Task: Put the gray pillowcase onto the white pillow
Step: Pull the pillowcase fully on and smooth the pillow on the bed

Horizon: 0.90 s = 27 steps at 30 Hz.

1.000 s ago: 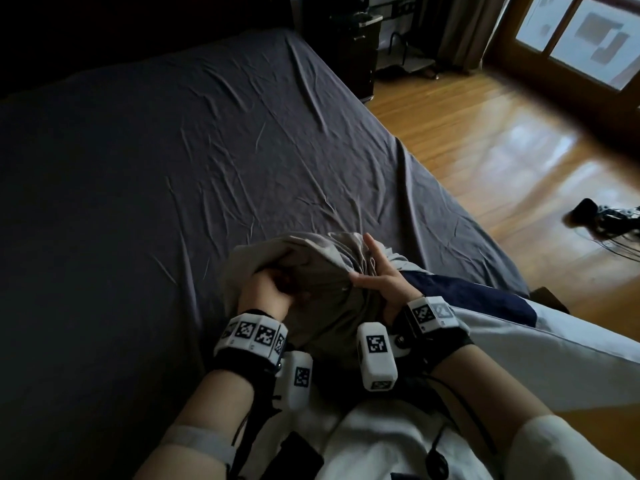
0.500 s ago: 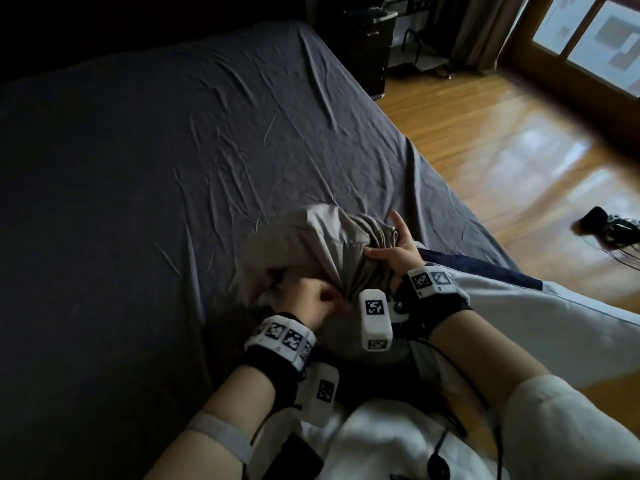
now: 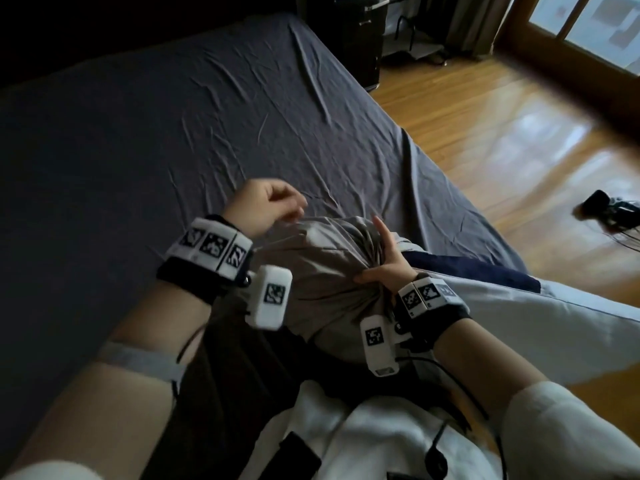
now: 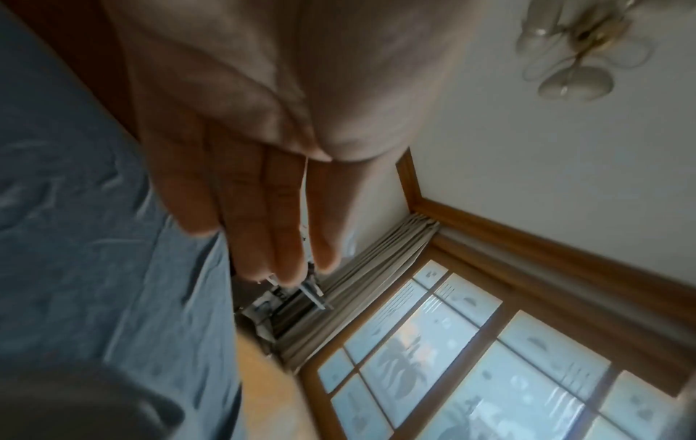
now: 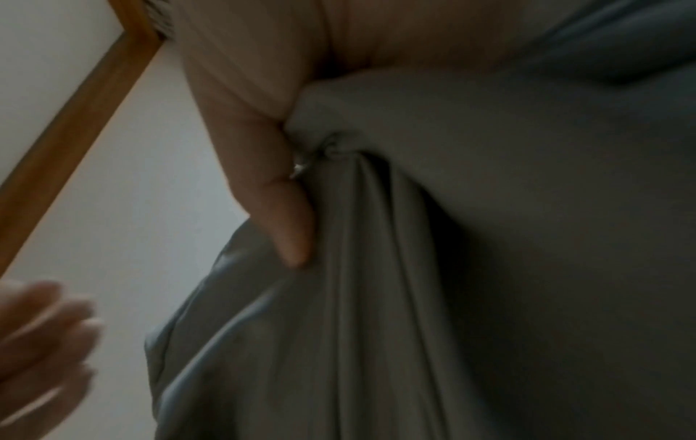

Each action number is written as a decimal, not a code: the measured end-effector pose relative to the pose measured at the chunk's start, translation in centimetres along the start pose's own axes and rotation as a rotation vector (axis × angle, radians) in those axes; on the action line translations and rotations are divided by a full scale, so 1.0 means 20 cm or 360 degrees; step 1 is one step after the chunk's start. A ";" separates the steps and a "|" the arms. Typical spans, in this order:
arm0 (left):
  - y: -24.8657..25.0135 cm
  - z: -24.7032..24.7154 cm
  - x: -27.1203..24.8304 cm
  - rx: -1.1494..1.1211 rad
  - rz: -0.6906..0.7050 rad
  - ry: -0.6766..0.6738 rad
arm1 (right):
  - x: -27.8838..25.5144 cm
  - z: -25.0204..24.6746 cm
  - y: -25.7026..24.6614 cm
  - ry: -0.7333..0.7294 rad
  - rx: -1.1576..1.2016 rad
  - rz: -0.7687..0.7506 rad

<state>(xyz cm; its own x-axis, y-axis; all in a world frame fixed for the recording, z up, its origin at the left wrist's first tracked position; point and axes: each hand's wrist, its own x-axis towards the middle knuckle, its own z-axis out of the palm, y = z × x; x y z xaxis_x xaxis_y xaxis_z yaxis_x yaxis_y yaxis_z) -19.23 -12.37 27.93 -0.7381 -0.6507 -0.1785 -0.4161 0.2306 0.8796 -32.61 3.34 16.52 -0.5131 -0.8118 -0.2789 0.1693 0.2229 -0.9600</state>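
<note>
The gray pillowcase (image 3: pixel 332 271) lies bunched and bulging on my lap at the bed's near edge. My right hand (image 3: pixel 384 265) grips a gathered fold of it on its right side, thumb pressed in and index finger stretched up. The right wrist view shows that fabric (image 5: pixel 489 268) pulled into tight pleats under my right hand (image 5: pixel 282 178), with a small metal zipper pull beside the thumb. My left hand (image 3: pixel 266 209) hovers just above the pillowcase's far left edge, holding nothing; in its wrist view the fingers (image 4: pixel 271 223) are straight. I cannot make out the white pillow itself.
A wrinkled dark gray bed sheet (image 3: pixel 173 133) fills the left and middle. A white and navy cloth shape (image 3: pixel 536 323) lies at my right. Wooden floor (image 3: pixel 519 133) is beyond the bed, with a black device and cables (image 3: pixel 602 209) and a dark cabinet (image 3: pixel 349 39).
My left hand has let go of the pillowcase and lifted up and away over its far left edge. My right hand keeps its grip on the gathered fabric.
</note>
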 end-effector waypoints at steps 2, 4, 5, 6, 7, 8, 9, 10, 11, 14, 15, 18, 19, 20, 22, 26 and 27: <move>0.02 -0.03 0.09 0.0152 -0.0014 0.0106 | 0.00 0.00 0.03 0.0061 0.0150 -0.0002; -0.01 0.02 0.16 0.0384 -0.0214 -0.0057 | 0.00 0.00 0.05 0.0077 0.0339 0.0005; -0.03 0.06 0.17 0.0499 -0.0347 -0.0176 | 0.00 0.00 0.05 0.0069 0.0386 0.0008; -0.05 0.09 0.19 0.0596 -0.0438 -0.0269 | 0.01 0.00 0.05 0.0053 0.0383 0.0012; -0.07 0.12 0.20 0.0642 -0.0480 -0.0307 | 0.01 0.00 0.05 0.0025 0.0345 0.0027; -0.09 0.14 0.22 0.0656 -0.0490 -0.0309 | 0.01 0.00 0.05 -0.0012 0.0303 0.0034; -0.11 0.16 0.23 0.0686 -0.0495 -0.0309 | 0.01 0.00 0.05 -0.0046 0.0269 0.0038; -0.12 0.17 0.23 0.0742 -0.0517 -0.0315 | 0.01 0.00 0.05 -0.0072 0.0239 0.0049; -0.13 0.18 0.24 0.0807 -0.0541 -0.0330 | 0.01 0.01 0.06 -0.0092 0.0211 0.0057; -0.13 0.19 0.24 0.0976 -0.0594 -0.0368 | -0.01 0.02 0.06 -0.0142 0.0148 0.0077; -0.14 0.19 0.24 0.1029 -0.0599 -0.0378 | -0.02 0.02 0.06 -0.0161 0.0140 0.0088; -0.12 0.20 0.24 0.1076 -0.0585 -0.0384 | -0.04 0.03 0.07 -0.0270 0.0112 0.0107; -0.11 0.20 0.23 0.1044 -0.0560 -0.0374 | -0.04 0.03 0.07 -0.0299 0.0108 0.0104; -0.10 0.20 0.23 0.1000 -0.0531 -0.0357 | -0.05 0.03 0.07 -0.0327 0.0105 0.0101; -0.09 0.23 0.22 0.0923 -0.0488 -0.0314 | -0.06 0.04 0.05 -0.0383 0.0136 0.0111; -0.09 0.29 0.22 0.0648 -0.0559 -0.0266 | -0.08 0.03 0.03 -0.0507 0.0105 0.0138; -0.09 0.30 0.22 0.0547 -0.0575 -0.0271 | -0.09 0.03 0.03 -0.0537 0.0085 0.0154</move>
<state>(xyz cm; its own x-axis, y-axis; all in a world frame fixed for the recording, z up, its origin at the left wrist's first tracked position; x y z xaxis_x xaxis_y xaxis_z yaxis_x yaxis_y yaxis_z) -24.93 -11.23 22.96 -0.5792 -0.6125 -0.5379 -0.7891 0.2556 0.5586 -31.06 4.57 16.45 -0.1872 -0.9228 -0.3368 0.2518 0.2863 -0.9245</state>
